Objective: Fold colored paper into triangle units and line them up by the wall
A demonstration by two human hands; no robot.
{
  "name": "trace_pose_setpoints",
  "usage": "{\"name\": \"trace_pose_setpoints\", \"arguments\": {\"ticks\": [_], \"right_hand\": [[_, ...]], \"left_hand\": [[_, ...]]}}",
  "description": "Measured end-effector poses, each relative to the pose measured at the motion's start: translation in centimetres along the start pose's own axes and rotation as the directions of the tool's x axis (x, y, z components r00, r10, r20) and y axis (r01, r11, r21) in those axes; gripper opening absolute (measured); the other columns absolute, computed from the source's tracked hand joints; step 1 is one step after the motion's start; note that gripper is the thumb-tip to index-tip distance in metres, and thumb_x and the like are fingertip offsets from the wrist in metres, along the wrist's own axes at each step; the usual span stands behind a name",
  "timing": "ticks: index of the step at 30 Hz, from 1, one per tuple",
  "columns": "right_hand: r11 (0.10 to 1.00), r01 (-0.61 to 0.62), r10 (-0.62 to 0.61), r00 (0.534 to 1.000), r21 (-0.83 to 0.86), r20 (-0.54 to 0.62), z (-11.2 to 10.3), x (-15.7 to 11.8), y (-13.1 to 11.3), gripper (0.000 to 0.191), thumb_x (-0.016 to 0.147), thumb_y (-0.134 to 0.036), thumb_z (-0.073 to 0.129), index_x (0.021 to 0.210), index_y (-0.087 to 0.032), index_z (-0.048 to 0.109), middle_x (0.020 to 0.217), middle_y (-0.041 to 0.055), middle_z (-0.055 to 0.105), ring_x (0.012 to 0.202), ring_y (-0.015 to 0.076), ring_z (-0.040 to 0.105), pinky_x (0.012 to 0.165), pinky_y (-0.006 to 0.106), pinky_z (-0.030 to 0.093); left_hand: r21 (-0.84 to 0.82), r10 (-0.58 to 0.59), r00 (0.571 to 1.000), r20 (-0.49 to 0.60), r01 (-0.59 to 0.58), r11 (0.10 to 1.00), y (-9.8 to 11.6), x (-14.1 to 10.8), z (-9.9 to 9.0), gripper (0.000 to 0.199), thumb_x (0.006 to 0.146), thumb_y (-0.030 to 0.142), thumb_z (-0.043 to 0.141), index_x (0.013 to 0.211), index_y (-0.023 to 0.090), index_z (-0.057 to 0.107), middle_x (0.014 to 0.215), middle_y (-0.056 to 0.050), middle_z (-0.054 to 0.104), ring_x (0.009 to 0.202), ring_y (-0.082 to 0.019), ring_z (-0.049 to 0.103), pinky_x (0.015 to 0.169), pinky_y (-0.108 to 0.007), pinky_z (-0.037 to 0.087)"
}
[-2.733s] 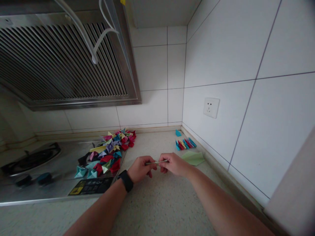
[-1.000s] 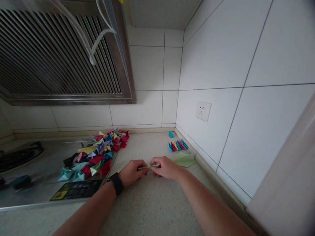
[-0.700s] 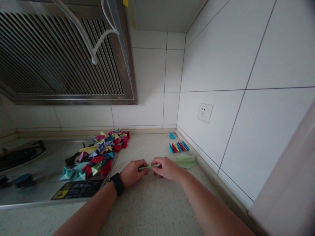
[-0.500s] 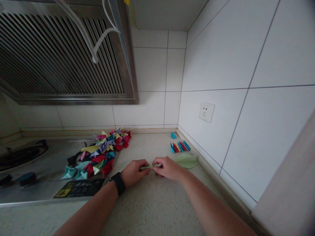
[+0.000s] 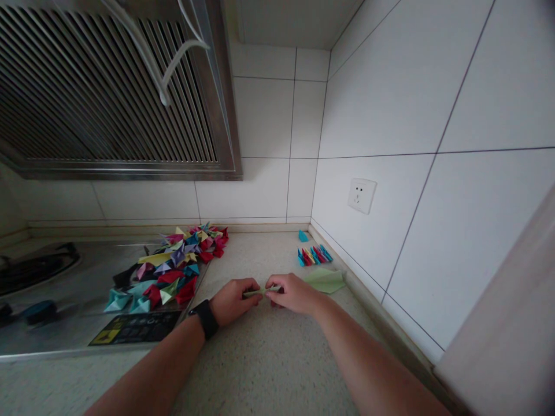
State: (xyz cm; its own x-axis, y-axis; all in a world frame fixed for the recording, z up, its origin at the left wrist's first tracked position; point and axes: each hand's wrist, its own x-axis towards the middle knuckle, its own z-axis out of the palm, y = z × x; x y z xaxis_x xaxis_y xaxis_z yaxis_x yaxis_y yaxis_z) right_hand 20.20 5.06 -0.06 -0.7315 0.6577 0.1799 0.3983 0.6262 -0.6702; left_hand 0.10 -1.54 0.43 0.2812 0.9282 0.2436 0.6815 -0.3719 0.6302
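Observation:
Both hands pinch one small, narrow piece of folded light green paper (image 5: 262, 292) just above the counter. My left hand (image 5: 236, 300), with a black watch on its wrist, grips the left end. On the right end, the fingers of my right hand (image 5: 289, 292) are closed, covering part of the paper. A flat light green paper sheet (image 5: 326, 280) lies right of my right hand. Behind it stands a row of small folded paper pieces (image 5: 314, 255) in blue, red and yellow, with a single blue paper piece (image 5: 302, 236) farther back.
On the left, a heap of colourful folded paper shapes (image 5: 173, 268) spreads over the edge of the steel gas stove (image 5: 60, 338). A range hood (image 5: 130, 173) hangs above. The tiled wall (image 5: 468, 231) with a socket (image 5: 362, 195) bounds the counter (image 5: 260, 370) on the right.
The whole view has shifted slightly, so things sit a little farther left and up. Both hands keep their pinch on the green paper, with hardly any movement between them.

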Motion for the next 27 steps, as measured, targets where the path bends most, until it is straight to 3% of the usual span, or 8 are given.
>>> {"name": "trace_pose_setpoints", "arguments": {"ticks": [27], "right_hand": [[0.995, 0.028, -0.028, 1.000, -0.095, 0.008, -0.37, -0.20, -0.74, 0.020, 0.084, -0.034, 0.055, 0.094, -0.019, 0.064, 0.069, 0.0010, 0.068, 0.060, 0.0112, 0.059, 0.058, 0.021, 0.038]], "left_hand": [[0.031, 0.001, 0.999, 0.053, -0.003, 1.000, -0.39, 0.06, 0.06, 0.024, 0.084, 0.039, 0.050, 0.081, 0.017, 0.061, 0.071, 0.001, 0.065, 0.062, -0.012, 0.055, 0.057, -0.021, 0.034]]}}
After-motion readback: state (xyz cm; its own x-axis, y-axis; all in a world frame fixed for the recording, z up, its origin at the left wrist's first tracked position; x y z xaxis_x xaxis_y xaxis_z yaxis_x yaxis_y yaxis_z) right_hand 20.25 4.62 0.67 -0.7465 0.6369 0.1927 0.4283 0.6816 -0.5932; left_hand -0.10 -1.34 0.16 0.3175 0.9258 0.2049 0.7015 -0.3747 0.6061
